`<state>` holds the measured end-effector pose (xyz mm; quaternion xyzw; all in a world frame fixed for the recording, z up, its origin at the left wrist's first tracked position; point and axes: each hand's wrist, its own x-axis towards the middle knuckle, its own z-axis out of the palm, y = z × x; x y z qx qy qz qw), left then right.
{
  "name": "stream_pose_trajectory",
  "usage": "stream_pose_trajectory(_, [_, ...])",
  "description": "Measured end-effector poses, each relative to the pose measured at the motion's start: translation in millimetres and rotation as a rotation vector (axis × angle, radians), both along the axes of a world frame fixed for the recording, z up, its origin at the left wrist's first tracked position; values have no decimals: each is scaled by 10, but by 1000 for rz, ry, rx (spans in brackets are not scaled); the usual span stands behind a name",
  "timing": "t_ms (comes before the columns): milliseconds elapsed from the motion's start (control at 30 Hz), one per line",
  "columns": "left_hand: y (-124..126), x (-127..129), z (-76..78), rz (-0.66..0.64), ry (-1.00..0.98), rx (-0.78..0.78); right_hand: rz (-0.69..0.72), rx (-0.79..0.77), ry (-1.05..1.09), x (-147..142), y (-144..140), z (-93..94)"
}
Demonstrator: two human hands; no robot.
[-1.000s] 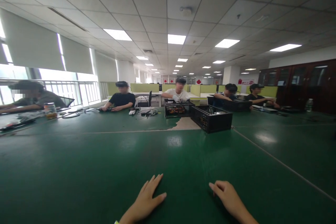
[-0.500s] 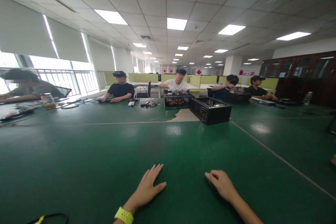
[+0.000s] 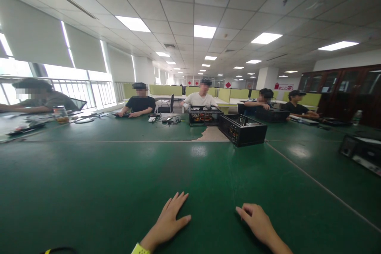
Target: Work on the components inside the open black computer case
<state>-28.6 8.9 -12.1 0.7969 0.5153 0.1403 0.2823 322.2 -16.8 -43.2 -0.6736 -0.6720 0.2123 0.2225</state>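
My left hand (image 3: 170, 218) lies flat on the green table mat (image 3: 104, 182) with its fingers spread, a yellow wristband (image 3: 139, 249) on the wrist. To its right my right hand (image 3: 257, 220) rests palm down on the mat, fingers loosely curled. Neither hand holds anything. An open black computer case (image 3: 242, 129) stands far ahead of the right hand, out of reach.
A second open case (image 3: 204, 116) stands in front of a seated person in white. Several other people sit along the far and left sides. Cables (image 3: 168, 119), a jar (image 3: 61, 114) and another black case (image 3: 361, 151) at the right edge lie on the table.
The view has swung slightly right and tilted, bringing a black case into sight at the right edge. Both hands stay resting on the mat in nearly the same spots.
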Motion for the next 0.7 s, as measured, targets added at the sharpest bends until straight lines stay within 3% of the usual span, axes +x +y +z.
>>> stream_pose_trajectory(567, [30,-13,-37,-21,58,23,-21,-2,-73,-51,-40,46])
stream_pose_trajectory(700, [-21,27,8,39,-28,-10,-10,-5,-61,-36,-41,32])
